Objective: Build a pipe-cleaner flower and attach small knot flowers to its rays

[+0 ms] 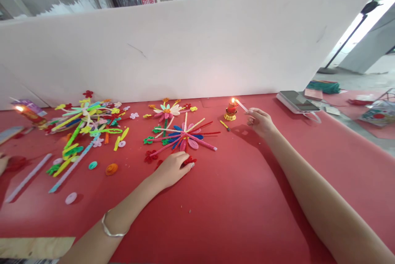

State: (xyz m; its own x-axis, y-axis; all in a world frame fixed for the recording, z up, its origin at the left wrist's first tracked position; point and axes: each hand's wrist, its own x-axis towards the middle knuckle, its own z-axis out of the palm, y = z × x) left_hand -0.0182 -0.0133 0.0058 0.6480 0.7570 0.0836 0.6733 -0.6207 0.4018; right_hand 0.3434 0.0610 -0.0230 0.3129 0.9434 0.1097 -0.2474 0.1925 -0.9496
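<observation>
My right hand (pixel 261 122) pinches a pale, glue-stick-like rod (pixel 242 106), its tip at the flame of a red candle (pixel 232 104) in a gold holder (pixel 230 115). On the table my left hand (pixel 173 169) has its fingers closed around a small red pipe-cleaner flower (pixel 189 160), partly hidden under them. Just beyond that hand lies a large blue and pink pipe-cleaner flower (pixel 194 143) with long stems. A short yellow stub (pixel 225 124) with a dark end is beside the candle holder. Behind the big flower is a pink and cream flower (pixel 166 110).
A heap of colourful pipe-cleaner pieces (pixel 83 117) covers the left side of the red table (pixel 234 202). Another lit candle (pixel 29 115) and a co-worker's hand (pixel 3 163) are at far left. A white panel (pixel 185 50) stands behind; a white device (pixel 298 102) lies right.
</observation>
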